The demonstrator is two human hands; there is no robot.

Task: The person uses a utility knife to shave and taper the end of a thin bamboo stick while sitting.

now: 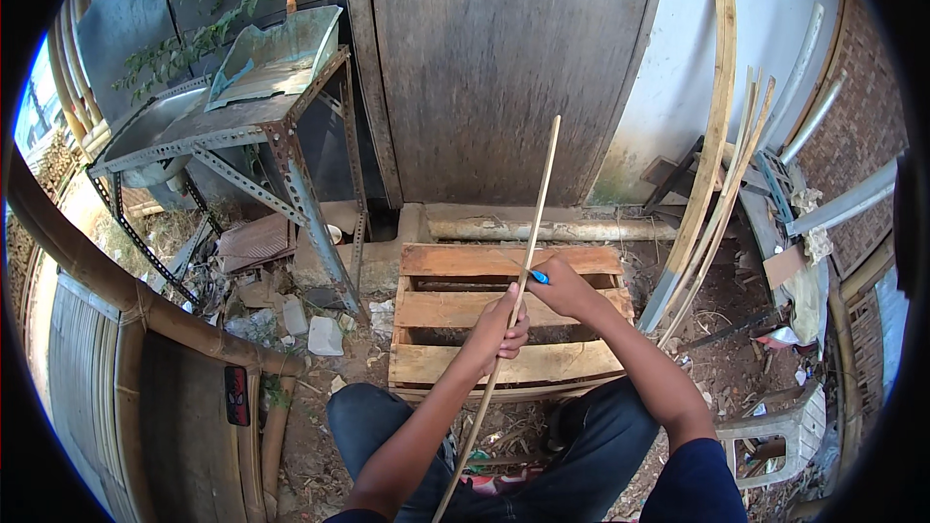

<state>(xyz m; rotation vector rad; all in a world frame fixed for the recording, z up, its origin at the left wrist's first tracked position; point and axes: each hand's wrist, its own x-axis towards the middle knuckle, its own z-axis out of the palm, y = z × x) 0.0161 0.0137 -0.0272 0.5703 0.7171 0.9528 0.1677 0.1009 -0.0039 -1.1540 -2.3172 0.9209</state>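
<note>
Currently, left-hand fingers [513, 335] grip a wooden stick [543, 184] and right-hand fingers [557, 276] a small blue object [539, 277].

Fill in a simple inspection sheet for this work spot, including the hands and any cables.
Surface: low slatted wooden platform, gaps between its boards.
Job's things: long thin strip, held at a tilt; small blue object, kind unclear.
Clutter: scraps over the ground, including a white chunk; pale grey frame at right.
Hands: left hand wraps the strip; right hand grips the blue object beside it.
Cables: nothing seen.
Surroundings: metal-framed table at left, wooden door ahead, long slats standing by the white wall.
</note>
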